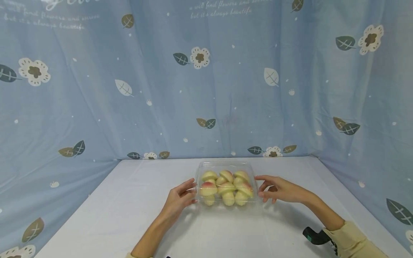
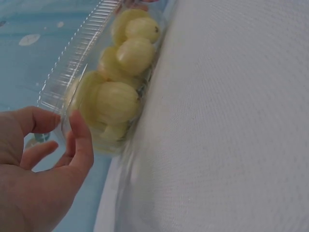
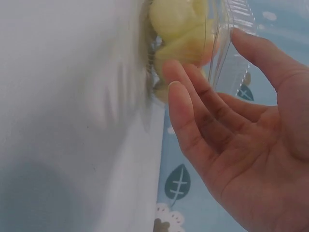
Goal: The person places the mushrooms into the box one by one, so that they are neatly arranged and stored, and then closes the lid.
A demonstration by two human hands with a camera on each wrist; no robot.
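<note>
In the head view a clear plastic clamshell box (image 1: 226, 165) stands on the white table, its lid over several rounded, pale yellow-green pieces (image 1: 228, 198) with pink-blushed, cap-like tops. My left hand (image 1: 177, 200) is at the box's left side, with thumb and fingers spread and gently bent. In the left wrist view its fingertips (image 2: 78, 121) are right at the box's corner and rim. On the opposite side my right hand (image 1: 280, 189) has loosely bent fingers. In the right wrist view the thumb lies at the lid's edge and the other fingers (image 3: 179, 104) beside the wall.
The white table (image 1: 138, 200) reaches back to a blue curtain (image 1: 226, 89) with flower and leaf prints, which also hangs along both sides. Near the right sleeve (image 1: 351, 238) a black device (image 1: 316, 236) shows at the forearm.
</note>
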